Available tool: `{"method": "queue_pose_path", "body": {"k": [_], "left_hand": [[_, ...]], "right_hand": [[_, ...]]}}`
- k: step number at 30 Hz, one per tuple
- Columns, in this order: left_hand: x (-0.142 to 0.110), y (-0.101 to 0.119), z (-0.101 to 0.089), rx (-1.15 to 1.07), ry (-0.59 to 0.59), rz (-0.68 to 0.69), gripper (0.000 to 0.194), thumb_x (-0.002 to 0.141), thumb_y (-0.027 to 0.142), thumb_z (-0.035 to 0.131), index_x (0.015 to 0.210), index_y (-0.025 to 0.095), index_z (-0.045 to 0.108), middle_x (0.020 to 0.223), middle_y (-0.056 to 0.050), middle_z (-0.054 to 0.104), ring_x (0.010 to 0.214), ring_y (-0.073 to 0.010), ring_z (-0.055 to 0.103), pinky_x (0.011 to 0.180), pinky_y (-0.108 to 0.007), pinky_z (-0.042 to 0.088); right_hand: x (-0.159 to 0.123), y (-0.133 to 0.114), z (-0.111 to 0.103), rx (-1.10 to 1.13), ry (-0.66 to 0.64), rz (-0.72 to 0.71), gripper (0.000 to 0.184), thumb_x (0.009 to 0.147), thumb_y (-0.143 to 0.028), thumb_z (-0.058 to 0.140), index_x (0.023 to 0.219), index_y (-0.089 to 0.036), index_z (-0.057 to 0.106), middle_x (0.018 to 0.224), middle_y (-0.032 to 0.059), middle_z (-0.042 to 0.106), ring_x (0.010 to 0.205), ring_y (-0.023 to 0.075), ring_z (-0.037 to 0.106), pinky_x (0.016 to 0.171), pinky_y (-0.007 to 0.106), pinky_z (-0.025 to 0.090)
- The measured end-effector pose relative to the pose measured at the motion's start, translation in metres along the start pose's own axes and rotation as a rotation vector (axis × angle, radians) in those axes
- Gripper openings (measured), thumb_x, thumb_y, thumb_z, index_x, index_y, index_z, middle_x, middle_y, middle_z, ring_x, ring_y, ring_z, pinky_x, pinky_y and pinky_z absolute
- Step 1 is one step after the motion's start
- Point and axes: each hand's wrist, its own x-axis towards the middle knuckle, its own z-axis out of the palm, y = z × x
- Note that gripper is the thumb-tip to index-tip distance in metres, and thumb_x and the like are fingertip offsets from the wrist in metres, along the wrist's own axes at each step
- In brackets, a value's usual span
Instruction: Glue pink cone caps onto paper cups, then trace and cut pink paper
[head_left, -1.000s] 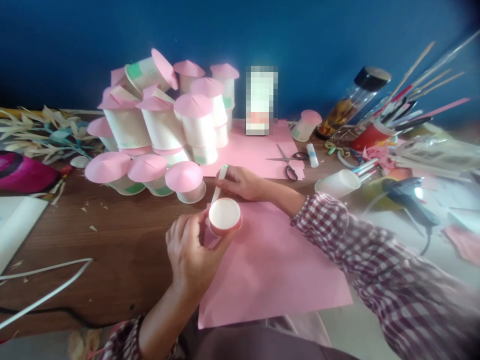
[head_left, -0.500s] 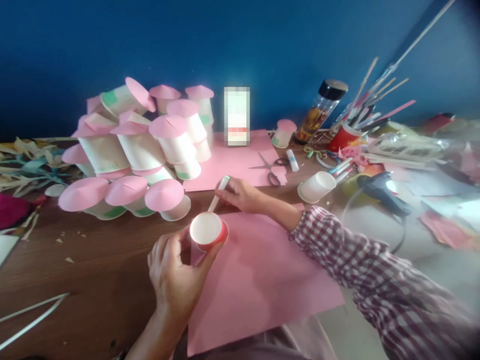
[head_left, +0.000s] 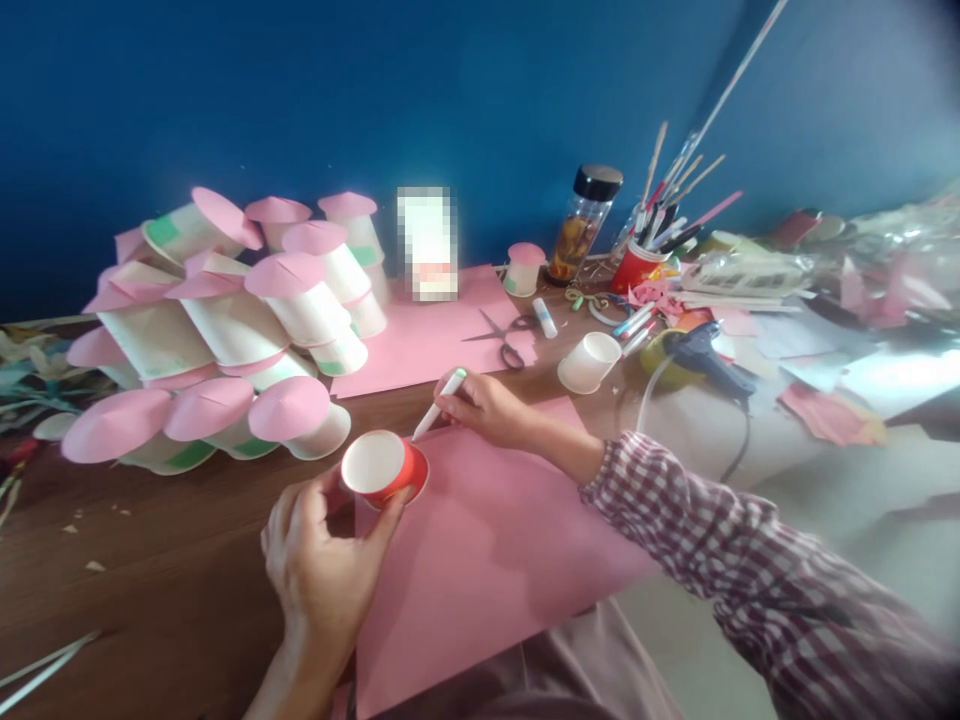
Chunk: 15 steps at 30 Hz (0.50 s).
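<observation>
My left hand point(head_left: 326, 540) is closed around a red paper cup point(head_left: 403, 472), thumb at the near side and fingers at the left. The cup stands on a sheet of pink paper point(head_left: 487, 560), its hollow white end facing up and its lower edge against the sheet. In my right hand point(head_left: 487, 405) is a slim white marker point(head_left: 439, 405) with a green end, pinched and slanting down. Its tip is at the far side of the cup, by the lower edge. Whether a line is drawn there I cannot make out.
Stacked white paper cups with pink cone tops point(head_left: 289, 408) stand at left. Behind lie scissors point(head_left: 504, 338) on more pink paper, and a glue stick point(head_left: 545, 318). A white cup point(head_left: 589, 362), a bottle point(head_left: 585, 225), a red pen cup point(head_left: 639, 268) and a glue gun point(head_left: 709, 360) are at right.
The view has swung right, so most things appear farther left. The marker's tip has shifted to the right around the cup's far edge. My left hand still holds the cup.
</observation>
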Motion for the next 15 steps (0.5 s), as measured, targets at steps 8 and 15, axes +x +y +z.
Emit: {"method": "queue_pose_path", "body": {"k": [8, 15], "left_hand": [[0.001, 0.004, -0.001, -0.012, -0.023, -0.045, 0.049, 0.062, 0.056, 0.072, 0.090, 0.018, 0.059, 0.076, -0.006, 0.059, 0.077, -0.0266, 0.056, 0.075, -0.040, 0.043], [0.001, 0.002, 0.000, -0.017, -0.035, -0.037, 0.056, 0.060, 0.061, 0.071, 0.091, 0.016, 0.060, 0.082, -0.008, 0.060, 0.080, -0.0270, 0.057, 0.076, -0.039, 0.043]], "right_hand": [[-0.030, -0.016, 0.003, -0.065, 0.084, 0.002, 0.014, 0.090, -0.030, 0.050, 0.090, -0.017, 0.053, 0.074, -0.0007, 0.058, 0.065, 0.0117, 0.054, 0.062, 0.023, 0.041], [-0.054, -0.019, 0.017, -0.163, 0.155, -0.034, 0.015, 0.090, -0.031, 0.050, 0.095, -0.017, 0.053, 0.083, 0.0014, 0.060, 0.069, 0.0126, 0.054, 0.062, 0.023, 0.042]]}}
